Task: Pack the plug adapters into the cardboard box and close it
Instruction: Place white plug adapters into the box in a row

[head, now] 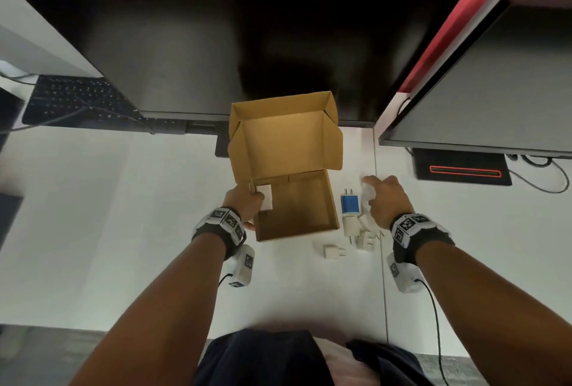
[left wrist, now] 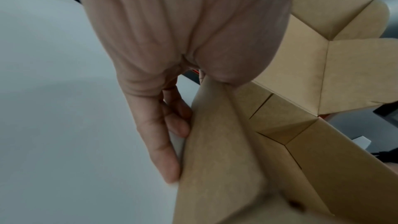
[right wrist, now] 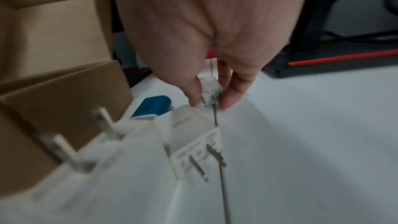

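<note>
Cardboard box (head: 297, 206) sits open on the white counter (head: 123, 199), its lid (head: 284, 134) standing up at the far side against a dark monitor (head: 216, 29). The left hand (head: 247, 204) grips the box's left wall, thumb inside, fingers (left wrist: 172, 125) outside; a white adapter (head: 265, 196) lies at that inner corner. Just right of the box lie the other adapters: a blue adapter (head: 350, 203) with prongs pointing away and long axis running front to back, white ones (head: 332, 252) nearer, one with prongs pointing right. The right hand (head: 383, 199) pinches a small white adapter (right wrist: 210, 89) between thumb and fingertips (right wrist: 230, 100). A second monitor (head: 495, 76) stands farther right, a keyboard (head: 71, 97) far left.
</note>
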Tool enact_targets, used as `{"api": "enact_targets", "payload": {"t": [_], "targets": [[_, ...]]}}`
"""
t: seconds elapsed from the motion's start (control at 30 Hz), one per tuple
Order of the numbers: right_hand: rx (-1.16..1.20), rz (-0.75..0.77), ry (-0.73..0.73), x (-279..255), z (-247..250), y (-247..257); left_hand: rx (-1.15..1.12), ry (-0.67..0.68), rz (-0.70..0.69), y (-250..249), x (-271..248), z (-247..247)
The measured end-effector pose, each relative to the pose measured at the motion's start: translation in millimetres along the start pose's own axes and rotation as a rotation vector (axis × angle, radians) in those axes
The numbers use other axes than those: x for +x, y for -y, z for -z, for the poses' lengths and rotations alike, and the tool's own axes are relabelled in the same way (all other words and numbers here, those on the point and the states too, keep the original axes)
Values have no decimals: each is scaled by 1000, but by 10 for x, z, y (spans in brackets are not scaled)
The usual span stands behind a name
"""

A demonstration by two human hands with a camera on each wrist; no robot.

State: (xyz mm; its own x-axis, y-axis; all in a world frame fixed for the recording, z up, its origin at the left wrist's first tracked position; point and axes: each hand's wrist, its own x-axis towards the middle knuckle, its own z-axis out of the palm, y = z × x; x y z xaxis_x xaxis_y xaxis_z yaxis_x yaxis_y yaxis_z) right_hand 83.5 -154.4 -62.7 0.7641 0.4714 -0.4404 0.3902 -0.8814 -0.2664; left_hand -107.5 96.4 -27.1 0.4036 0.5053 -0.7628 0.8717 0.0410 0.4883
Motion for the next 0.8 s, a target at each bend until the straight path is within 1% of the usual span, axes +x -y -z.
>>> {"api": "enact_targets", "payload": {"t": [0.07,0.1,0.17,0.2,0.23,0.3,0.37,0.5,0.63,0.7,0.73,0.8], "targets": [[142,-34,-72,-67,66,-22,-3,5,-4,4,2,0],[211,-12,-135,-109,100,6,-9,5,-4,5,3,3],[325,109,-254,-249,162,158,-13,9,1,1,-4,1],[383,183,-285,-346,181,276,-12,12,3,-6,-10,0],[438,254,-287,-456,192,417,-10,14,2,-10,-6,-4],[479,396,-224,-677,181,717,-8,15,-5,-16,-1,-8],[400,493,-119,-815,118,977,-16,18,-4,-18,3,-4],[187,485,55,-747,-73,1268,-32,29,8,3,29,-8],[44,446,126,-542,-216,1352,-41,29,7,36,58,-37],[25,421,136,-441,-257,1360,-52,25,7,48,61,-40],[51,418,133,-405,-270,1364,-57,23,5,57,64,-42],[176,437,117,-362,-307,1365,-52,12,2,79,77,-45]]}}
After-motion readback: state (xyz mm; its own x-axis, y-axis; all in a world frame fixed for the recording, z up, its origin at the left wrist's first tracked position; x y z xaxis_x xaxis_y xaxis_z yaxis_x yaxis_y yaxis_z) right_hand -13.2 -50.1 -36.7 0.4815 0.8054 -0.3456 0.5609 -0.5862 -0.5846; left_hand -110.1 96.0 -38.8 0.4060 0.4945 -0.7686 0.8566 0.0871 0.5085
